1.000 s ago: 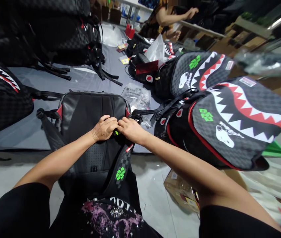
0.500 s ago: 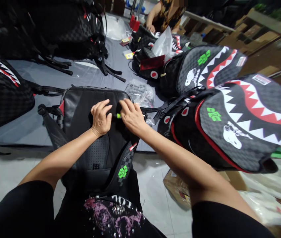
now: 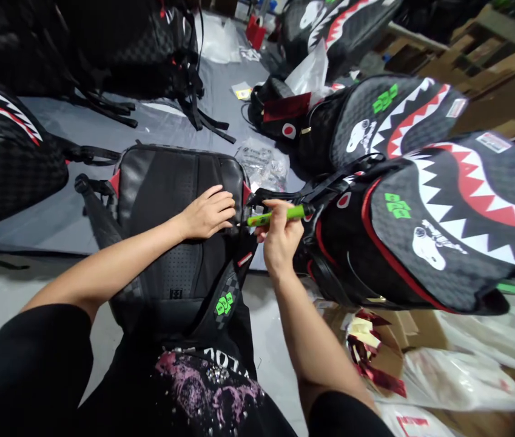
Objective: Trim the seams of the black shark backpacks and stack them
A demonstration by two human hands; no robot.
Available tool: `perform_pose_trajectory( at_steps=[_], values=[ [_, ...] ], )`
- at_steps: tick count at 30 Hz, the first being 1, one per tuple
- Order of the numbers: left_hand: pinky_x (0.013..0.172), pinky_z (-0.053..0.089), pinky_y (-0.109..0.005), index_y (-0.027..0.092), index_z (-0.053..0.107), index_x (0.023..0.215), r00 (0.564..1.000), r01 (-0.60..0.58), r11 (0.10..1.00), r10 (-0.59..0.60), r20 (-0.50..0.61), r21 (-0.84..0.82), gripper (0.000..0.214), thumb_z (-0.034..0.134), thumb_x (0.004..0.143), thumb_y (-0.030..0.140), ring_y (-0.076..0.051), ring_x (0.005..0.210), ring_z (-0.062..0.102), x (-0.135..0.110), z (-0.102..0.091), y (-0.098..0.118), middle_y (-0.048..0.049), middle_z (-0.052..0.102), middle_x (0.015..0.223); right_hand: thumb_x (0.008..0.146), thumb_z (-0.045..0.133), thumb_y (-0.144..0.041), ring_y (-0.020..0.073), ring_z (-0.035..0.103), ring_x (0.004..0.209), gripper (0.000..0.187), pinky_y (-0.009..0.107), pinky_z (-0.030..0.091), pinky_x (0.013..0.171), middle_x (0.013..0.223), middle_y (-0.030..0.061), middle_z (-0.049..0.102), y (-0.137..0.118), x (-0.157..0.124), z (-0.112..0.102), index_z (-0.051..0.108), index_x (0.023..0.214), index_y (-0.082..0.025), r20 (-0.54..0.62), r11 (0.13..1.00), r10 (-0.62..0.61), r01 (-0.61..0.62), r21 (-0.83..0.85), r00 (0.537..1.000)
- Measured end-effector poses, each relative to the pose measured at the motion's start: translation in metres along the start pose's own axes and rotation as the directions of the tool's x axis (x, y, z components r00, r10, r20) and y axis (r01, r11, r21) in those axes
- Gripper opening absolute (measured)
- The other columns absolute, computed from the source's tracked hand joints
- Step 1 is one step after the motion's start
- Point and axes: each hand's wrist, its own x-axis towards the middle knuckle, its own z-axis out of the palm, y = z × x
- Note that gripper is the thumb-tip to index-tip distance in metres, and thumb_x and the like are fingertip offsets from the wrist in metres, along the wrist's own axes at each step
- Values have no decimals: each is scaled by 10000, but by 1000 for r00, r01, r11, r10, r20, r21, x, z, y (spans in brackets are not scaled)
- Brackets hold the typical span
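Observation:
A black backpack (image 3: 157, 182) lies with its padded back panel up, from the table edge down to my lap. My left hand (image 3: 209, 212) rests on the panel near its right side, fingers stretched and a little bent. In my right hand (image 3: 282, 237) is a slim green marker pen (image 3: 266, 218), held just past the backpack's right edge. Its thin tip points left, towards my left fingertips; its dark end points right. The backpack's shoulder strap (image 3: 227, 297), checked with a green patch, hangs along the lower right of the panel.
Backpacks with shark-teeth prints (image 3: 457, 200) stand close on the right, and another print backpack (image 3: 6, 152) is at the left. More black bags (image 3: 139, 54) fill the back left. A clear plastic bag (image 3: 264, 161) lies on the grey table (image 3: 221, 85). Cardboard boxes (image 3: 407, 328) sit on the floor.
My right hand has moved right, off the panel, and the green pen now shows nearly whole. My left hand has slid right. The person at the back is no longer in view.

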Motion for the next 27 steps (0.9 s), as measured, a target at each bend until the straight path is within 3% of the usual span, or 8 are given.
perform_pose_trajectory(
  at_steps=[3, 6, 10, 13, 21, 27],
  values=[
    [947, 454, -454, 165, 649, 831, 1000, -26, 998, 25, 19, 56, 408, 374, 1028, 394, -240, 882, 614, 18, -1, -5, -79, 672, 818, 863, 662, -586, 160, 707, 603, 452, 286, 569, 559, 815, 4, 734, 15, -29, 5, 604, 1115, -216, -40, 958, 129, -114, 261, 991],
    [830, 468, -420, 169, 628, 762, 1000, 3, 997, -2, -21, 77, 431, 352, 1030, 364, -221, 780, 569, 23, 3, -5, -67, 622, 722, 819, 724, -528, 163, 727, 630, 403, 312, 606, 634, 865, 16, 758, 24, -41, 11, 611, 1028, -202, -138, 944, 158, -109, 311, 978],
    [870, 471, -404, 182, 593, 695, 986, 52, 993, -35, -160, 102, 400, 385, 1010, 313, -202, 748, 527, 16, 11, -1, -48, 577, 682, 831, 689, -520, 144, 650, 494, 343, 253, 521, 465, 681, 2, 715, 29, -45, 9, 604, 863, -189, -181, 979, 152, -123, 161, 972],
    [883, 480, -388, 187, 581, 681, 973, 45, 991, -15, -231, 128, 364, 426, 991, 298, -192, 734, 514, 12, 14, 1, -36, 560, 669, 857, 640, -527, 137, 600, 454, 347, 254, 482, 442, 583, -8, 656, 35, -45, 10, 595, 792, -189, -186, 994, 106, -112, -19, 977],
    [897, 486, -413, 197, 580, 701, 982, 64, 991, -43, -182, 115, 364, 408, 998, 320, -195, 757, 523, 9, 21, -1, -28, 551, 683, 903, 591, -489, 156, 638, 520, 311, 279, 508, 521, 641, 13, 686, 47, -41, 13, 619, 804, -196, -100, 966, -50, 23, -256, 994],
    [896, 486, -432, 203, 577, 701, 983, 76, 995, -63, -170, 71, 360, 410, 995, 328, -204, 762, 523, 7, 25, -1, -32, 555, 682, 913, 594, -459, 165, 661, 553, 287, 286, 516, 547, 703, 34, 713, 49, -42, 10, 625, 816, -191, -83, 958, -78, 52, -280, 994]
  ],
)
